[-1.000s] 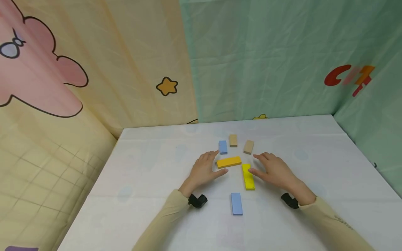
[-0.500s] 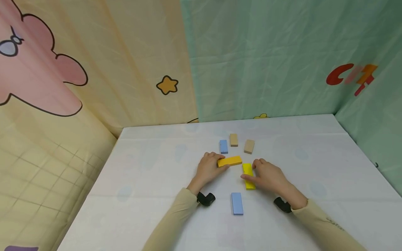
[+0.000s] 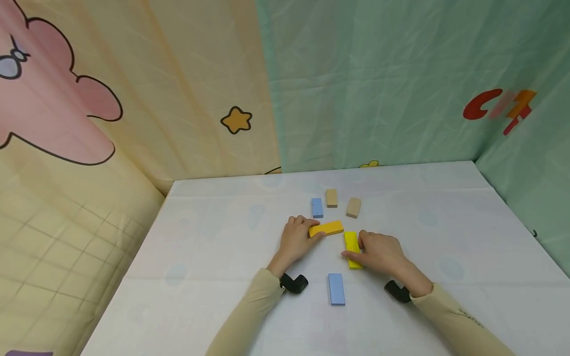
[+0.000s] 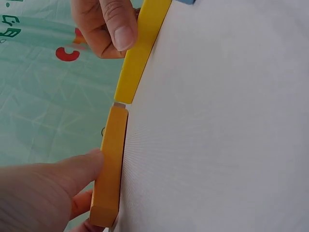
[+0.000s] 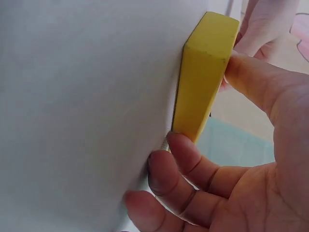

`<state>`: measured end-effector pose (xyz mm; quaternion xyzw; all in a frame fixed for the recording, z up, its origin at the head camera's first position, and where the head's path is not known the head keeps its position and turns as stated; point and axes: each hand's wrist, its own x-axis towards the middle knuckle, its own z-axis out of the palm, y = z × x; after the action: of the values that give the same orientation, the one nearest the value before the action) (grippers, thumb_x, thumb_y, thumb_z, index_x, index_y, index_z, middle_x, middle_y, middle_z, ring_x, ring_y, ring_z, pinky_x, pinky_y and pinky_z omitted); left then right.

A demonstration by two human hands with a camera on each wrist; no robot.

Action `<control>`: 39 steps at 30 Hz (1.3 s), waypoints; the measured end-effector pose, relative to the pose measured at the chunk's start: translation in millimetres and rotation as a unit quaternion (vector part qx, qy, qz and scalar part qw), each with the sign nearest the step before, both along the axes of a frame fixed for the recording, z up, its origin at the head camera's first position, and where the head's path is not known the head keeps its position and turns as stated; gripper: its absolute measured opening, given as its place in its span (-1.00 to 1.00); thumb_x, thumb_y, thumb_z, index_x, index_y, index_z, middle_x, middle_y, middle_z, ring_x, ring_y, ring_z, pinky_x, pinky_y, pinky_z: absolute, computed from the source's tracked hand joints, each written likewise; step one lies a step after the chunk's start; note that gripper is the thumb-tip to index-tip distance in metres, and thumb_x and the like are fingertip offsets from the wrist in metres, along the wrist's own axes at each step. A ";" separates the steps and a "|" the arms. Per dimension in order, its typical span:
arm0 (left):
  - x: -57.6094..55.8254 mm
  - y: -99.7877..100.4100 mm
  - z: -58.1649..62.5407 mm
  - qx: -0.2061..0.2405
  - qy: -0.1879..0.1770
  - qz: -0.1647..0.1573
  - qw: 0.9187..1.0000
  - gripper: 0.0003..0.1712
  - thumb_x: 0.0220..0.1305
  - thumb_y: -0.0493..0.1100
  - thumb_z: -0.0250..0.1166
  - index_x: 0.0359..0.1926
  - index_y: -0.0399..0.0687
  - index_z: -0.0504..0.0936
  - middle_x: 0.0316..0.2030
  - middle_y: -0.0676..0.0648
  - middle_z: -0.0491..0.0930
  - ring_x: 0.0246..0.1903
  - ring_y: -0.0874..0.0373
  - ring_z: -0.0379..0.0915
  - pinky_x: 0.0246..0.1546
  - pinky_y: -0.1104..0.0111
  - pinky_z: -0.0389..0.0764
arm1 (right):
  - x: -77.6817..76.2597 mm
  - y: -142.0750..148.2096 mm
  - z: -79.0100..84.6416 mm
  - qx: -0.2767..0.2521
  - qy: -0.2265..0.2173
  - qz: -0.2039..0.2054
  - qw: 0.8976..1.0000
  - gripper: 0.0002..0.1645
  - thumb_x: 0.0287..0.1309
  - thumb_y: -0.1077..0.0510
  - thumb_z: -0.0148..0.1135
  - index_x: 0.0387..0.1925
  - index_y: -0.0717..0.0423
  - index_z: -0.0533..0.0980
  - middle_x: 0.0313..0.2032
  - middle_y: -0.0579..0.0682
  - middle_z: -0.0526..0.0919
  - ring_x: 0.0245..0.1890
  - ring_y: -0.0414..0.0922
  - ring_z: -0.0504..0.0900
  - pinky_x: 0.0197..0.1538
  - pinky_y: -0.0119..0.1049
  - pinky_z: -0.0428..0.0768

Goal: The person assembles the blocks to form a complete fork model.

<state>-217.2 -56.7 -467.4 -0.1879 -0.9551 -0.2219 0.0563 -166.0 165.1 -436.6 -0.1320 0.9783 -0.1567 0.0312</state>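
Observation:
In the head view an orange wooden block (image 3: 328, 228) lies nearly crosswise on the white table. My left hand (image 3: 296, 240) pinches its left end, the thumb on the near side and the fingers on the far side. Just to the right, a yellow block (image 3: 350, 239) lies lengthwise, with my right hand (image 3: 382, 251) gripping it between thumb and curled fingers. The left wrist view shows the ends of the orange block (image 4: 110, 159) and the yellow block (image 4: 142, 53) close together. In the right wrist view the thumb presses one side of the yellow block (image 5: 200, 82), fingertips at the other.
A blue block (image 3: 336, 289) lies nearer the front. Behind the hands are a smaller blue block (image 3: 317, 207), a tan block (image 3: 331, 198) and a second tan block (image 3: 354, 207). Printed curtains (image 3: 383, 89) hang along the back and sides of the white table (image 3: 213, 237).
Both hands have moved inward and down from hovering beside the blocks; the left now pinches the orange block and the right grips the yellow one. The blocks have barely moved.

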 end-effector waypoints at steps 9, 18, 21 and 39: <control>2.0 -0.4 -1.1 0.017 0.014 0.001 1.000 -0.59 0.21 0.16 0.28 -0.04 0.04 0.68 -0.28 0.00 0.49 -0.27 0.11 0.22 -0.29 0.37 0.23 | -4.2 2.0 3.1 -0.009 -0.057 -0.004 0.998 -0.48 -0.02 -0.24 0.36 -0.47 0.08 0.37 -0.65 -0.09 0.34 -0.65 -0.15 0.30 -0.53 -0.31 0.23; 0.3 -1.9 -0.9 0.037 0.001 0.006 0.999 -0.62 0.16 0.14 0.34 -0.08 0.05 0.68 -0.25 0.02 0.55 -0.24 0.12 0.27 -0.25 0.37 0.29 | -5.6 10.2 7.0 -0.046 -0.075 -0.003 0.996 -0.59 -0.05 -0.05 0.43 -0.37 0.14 0.46 -0.58 -0.10 0.41 -0.60 -0.15 0.36 -0.50 -0.28 0.34; -0.4 -1.9 -0.1 0.048 -0.003 0.000 0.999 -0.63 0.14 0.11 0.37 -0.10 0.06 0.68 -0.23 0.03 0.58 -0.25 0.13 0.29 -0.27 0.37 0.31 | -6.1 12.2 7.2 -0.053 -0.062 0.000 0.997 -0.63 -0.07 0.00 0.42 -0.37 0.14 0.47 -0.56 -0.09 0.43 -0.60 -0.15 0.37 -0.50 -0.28 0.35; -1.5 -10.8 7.8 0.130 -0.096 0.001 0.987 -0.70 0.14 0.02 0.39 -0.15 -0.01 0.70 -0.36 0.11 0.56 -0.37 0.24 0.41 -0.33 0.36 0.41 | -9.7 17.5 6.8 -0.072 -0.019 0.019 0.997 -0.58 -0.15 0.10 0.53 -0.36 0.10 0.43 -0.50 -0.10 0.49 -0.57 -0.15 0.37 -0.48 -0.26 0.37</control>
<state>-218.7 -67.5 -459.6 -0.1557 -0.9194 -0.3610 -0.0119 -175.7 182.6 -429.8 -0.1493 0.9611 -0.2283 0.0435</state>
